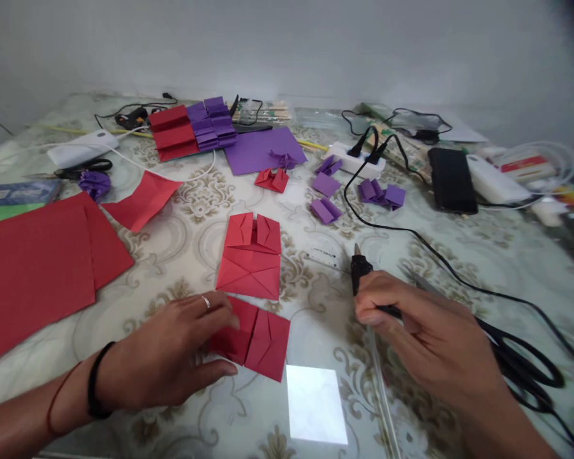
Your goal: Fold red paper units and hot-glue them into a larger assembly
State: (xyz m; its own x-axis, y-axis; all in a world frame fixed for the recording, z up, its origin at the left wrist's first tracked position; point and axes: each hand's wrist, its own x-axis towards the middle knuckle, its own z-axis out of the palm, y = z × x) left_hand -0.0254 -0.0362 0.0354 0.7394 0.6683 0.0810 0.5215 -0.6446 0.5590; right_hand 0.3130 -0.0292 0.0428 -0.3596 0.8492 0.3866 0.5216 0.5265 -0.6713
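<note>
My right hand (425, 344) is wrapped around a black hot glue gun (362, 271), its metal tip aimed away from me. A long clear glue stick (382, 389) trails from below that fist toward the front edge. My left hand (167, 350) hovers at or touches the left side of a red folded paper piece (268, 344), thumb apart from the fingers. Whether the fingertips press on the paper is hard to tell. Just beyond lies another red folded piece (249, 271), with two raised flaps at its far end.
Black scissors (516, 357) lie beside my right wrist. Red sheets (38, 274) cover the left side. Small purple folded pieces (326, 185), a power strip (356, 159) and a phone (452, 180) sit farther back. A black cord (425, 245) crosses the right side.
</note>
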